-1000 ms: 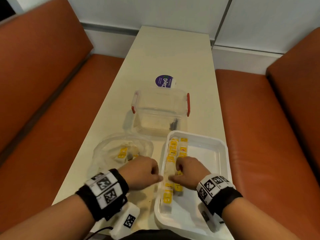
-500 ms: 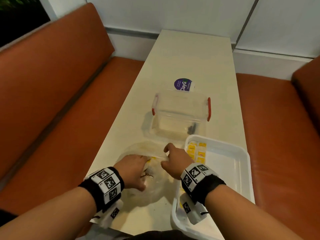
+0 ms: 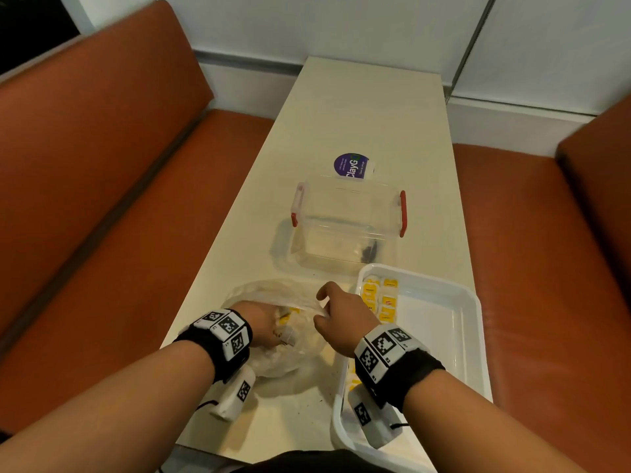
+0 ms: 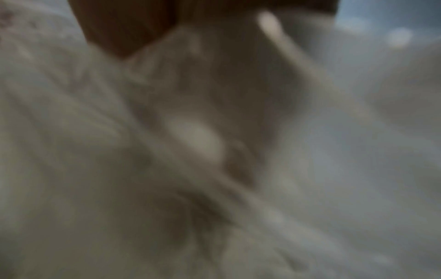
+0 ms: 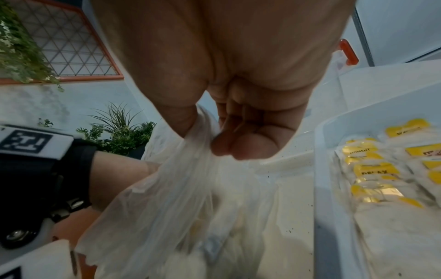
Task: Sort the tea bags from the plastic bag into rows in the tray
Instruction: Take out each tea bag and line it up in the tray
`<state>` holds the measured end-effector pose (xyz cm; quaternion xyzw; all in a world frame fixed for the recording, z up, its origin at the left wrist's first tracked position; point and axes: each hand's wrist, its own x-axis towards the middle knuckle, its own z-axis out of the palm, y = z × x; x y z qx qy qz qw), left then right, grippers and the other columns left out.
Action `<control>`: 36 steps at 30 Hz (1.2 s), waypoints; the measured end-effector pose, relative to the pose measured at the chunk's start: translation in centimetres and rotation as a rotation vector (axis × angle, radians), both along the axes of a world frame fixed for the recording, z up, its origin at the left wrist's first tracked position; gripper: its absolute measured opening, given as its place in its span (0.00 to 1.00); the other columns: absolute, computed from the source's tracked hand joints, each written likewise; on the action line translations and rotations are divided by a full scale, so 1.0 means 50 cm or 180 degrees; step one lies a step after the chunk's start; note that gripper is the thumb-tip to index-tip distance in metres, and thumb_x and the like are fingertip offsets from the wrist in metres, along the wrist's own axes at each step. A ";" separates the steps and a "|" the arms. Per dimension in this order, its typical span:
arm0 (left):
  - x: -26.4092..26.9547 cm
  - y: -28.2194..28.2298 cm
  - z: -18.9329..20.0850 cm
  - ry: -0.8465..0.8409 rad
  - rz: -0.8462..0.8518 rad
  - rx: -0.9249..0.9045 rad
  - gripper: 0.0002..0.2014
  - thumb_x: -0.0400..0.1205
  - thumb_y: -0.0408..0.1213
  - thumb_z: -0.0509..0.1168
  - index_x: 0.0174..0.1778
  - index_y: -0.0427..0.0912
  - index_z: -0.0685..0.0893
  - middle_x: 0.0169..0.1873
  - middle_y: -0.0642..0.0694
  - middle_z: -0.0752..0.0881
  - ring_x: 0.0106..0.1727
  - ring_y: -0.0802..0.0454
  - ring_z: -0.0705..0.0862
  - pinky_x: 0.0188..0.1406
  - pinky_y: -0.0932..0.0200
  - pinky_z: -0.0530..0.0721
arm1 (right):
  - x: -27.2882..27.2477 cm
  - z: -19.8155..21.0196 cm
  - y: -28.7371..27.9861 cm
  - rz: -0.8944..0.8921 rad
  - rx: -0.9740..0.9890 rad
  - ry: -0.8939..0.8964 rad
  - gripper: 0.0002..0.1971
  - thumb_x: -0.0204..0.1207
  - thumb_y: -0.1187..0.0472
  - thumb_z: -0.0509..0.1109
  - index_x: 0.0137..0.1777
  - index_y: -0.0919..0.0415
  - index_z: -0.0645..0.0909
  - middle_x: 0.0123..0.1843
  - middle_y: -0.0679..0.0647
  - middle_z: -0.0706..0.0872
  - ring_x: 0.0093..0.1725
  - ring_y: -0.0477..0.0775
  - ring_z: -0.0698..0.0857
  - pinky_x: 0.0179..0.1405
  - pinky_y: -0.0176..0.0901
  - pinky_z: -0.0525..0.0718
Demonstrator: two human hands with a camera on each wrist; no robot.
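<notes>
Right hand [image 3: 345, 319] pinches the rim of the plastic bag [image 3: 290, 356] between thumb and curled fingers; the right wrist view shows the film bunched at the fingertips [image 5: 241, 149] and pulled up. Judged purpose: holding the mouth open and the bag steady so the other hand can work inside. Left hand [image 3: 259, 322] is reached into the bag through that opening, wrist at the mouth. Its fingers are hidden by the film in the head view, and the left wrist view is only blurred plastic, so I cannot tell whether they are released or closed on anything. The bag lies on the table [image 3: 358, 107] near its near edge, just beside the left wall of the tray [image 3: 454, 336]. A few yellow-labelled tea bags [image 3: 290, 314] show through the film by the left hand, so there is stock left to move. In the tray, sorted tea bags [image 3: 380, 300] run along its left wall from the far left corner toward the near edge, two abreast at the far end, labels up; the right part of the tray floor is bare. Likely reason for filling from the left wall: shortest carry from the bag. Clear lidded box [image 3: 348, 227] with red latches stands beyond bag and tray, apart from both; purple round sticker [image 3: 351, 165] behind it. Step in hand, as judged: fetching the next tea bag.
</notes>
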<state>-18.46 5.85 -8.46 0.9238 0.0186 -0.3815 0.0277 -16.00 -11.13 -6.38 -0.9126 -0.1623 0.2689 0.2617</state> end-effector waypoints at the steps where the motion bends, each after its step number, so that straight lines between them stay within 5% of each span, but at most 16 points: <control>1: 0.001 0.001 0.001 -0.0012 0.0000 0.0075 0.24 0.80 0.48 0.67 0.70 0.44 0.76 0.64 0.44 0.83 0.63 0.44 0.82 0.58 0.55 0.79 | 0.001 0.001 0.000 -0.0006 0.0007 0.0011 0.19 0.78 0.57 0.64 0.68 0.55 0.69 0.53 0.54 0.86 0.49 0.54 0.84 0.47 0.43 0.82; 6: 0.001 0.009 -0.004 -0.0213 0.0253 0.0000 0.15 0.78 0.47 0.69 0.57 0.46 0.81 0.59 0.42 0.85 0.58 0.45 0.83 0.49 0.56 0.78 | 0.003 0.004 0.003 -0.0016 0.0053 0.0031 0.18 0.79 0.57 0.64 0.68 0.54 0.69 0.52 0.53 0.86 0.47 0.52 0.84 0.44 0.41 0.80; 9: -0.003 0.014 -0.021 -0.0199 0.0245 -0.0146 0.18 0.77 0.41 0.70 0.63 0.47 0.80 0.60 0.44 0.86 0.58 0.44 0.84 0.53 0.55 0.79 | 0.003 0.008 0.007 -0.0013 0.0083 0.0062 0.18 0.79 0.57 0.64 0.68 0.54 0.69 0.50 0.53 0.87 0.43 0.51 0.83 0.42 0.39 0.78; 12: -0.010 0.021 -0.036 -0.0320 0.0274 -0.0270 0.16 0.83 0.37 0.61 0.67 0.46 0.79 0.63 0.42 0.84 0.61 0.43 0.83 0.56 0.55 0.77 | 0.006 0.010 0.010 -0.0018 0.0145 0.0095 0.18 0.79 0.57 0.64 0.68 0.55 0.69 0.48 0.52 0.87 0.42 0.51 0.83 0.41 0.39 0.77; 17: -0.017 0.042 -0.023 -0.0679 0.0351 -0.0570 0.12 0.84 0.39 0.59 0.62 0.49 0.79 0.59 0.46 0.83 0.56 0.47 0.81 0.46 0.61 0.69 | 0.013 0.012 0.013 -0.0147 0.0266 0.0170 0.17 0.78 0.57 0.65 0.66 0.56 0.71 0.42 0.51 0.86 0.42 0.51 0.84 0.38 0.39 0.75; 23: -0.029 0.076 0.031 -0.1258 0.1169 -0.2114 0.06 0.75 0.37 0.73 0.45 0.50 0.86 0.31 0.54 0.83 0.29 0.61 0.79 0.31 0.72 0.77 | 0.025 0.013 0.016 -0.0298 0.0263 0.0162 0.17 0.78 0.56 0.63 0.66 0.56 0.72 0.44 0.52 0.85 0.40 0.50 0.82 0.34 0.39 0.75; 27: -0.041 0.095 0.039 -0.1051 0.1887 -0.3216 0.10 0.65 0.31 0.73 0.38 0.50 0.85 0.30 0.41 0.87 0.32 0.45 0.87 0.35 0.49 0.88 | 0.028 0.015 0.015 -0.0236 0.0135 0.0019 0.17 0.77 0.54 0.64 0.65 0.55 0.72 0.50 0.53 0.85 0.47 0.52 0.83 0.46 0.44 0.80; 32: -0.060 0.090 0.032 -0.0973 0.2648 -0.4117 0.23 0.54 0.35 0.74 0.44 0.32 0.80 0.31 0.35 0.86 0.29 0.41 0.85 0.25 0.53 0.85 | 0.017 0.047 0.017 -0.0028 0.1120 -0.0813 0.13 0.75 0.57 0.69 0.59 0.51 0.78 0.50 0.45 0.77 0.38 0.40 0.76 0.39 0.27 0.71; 36: -0.074 0.089 0.027 -0.0822 0.2987 -0.4608 0.22 0.57 0.31 0.75 0.45 0.32 0.78 0.35 0.33 0.85 0.30 0.39 0.83 0.24 0.52 0.83 | 0.013 0.063 0.031 0.0539 0.1142 -0.0470 0.20 0.70 0.56 0.75 0.62 0.49 0.80 0.53 0.43 0.79 0.37 0.44 0.82 0.44 0.30 0.78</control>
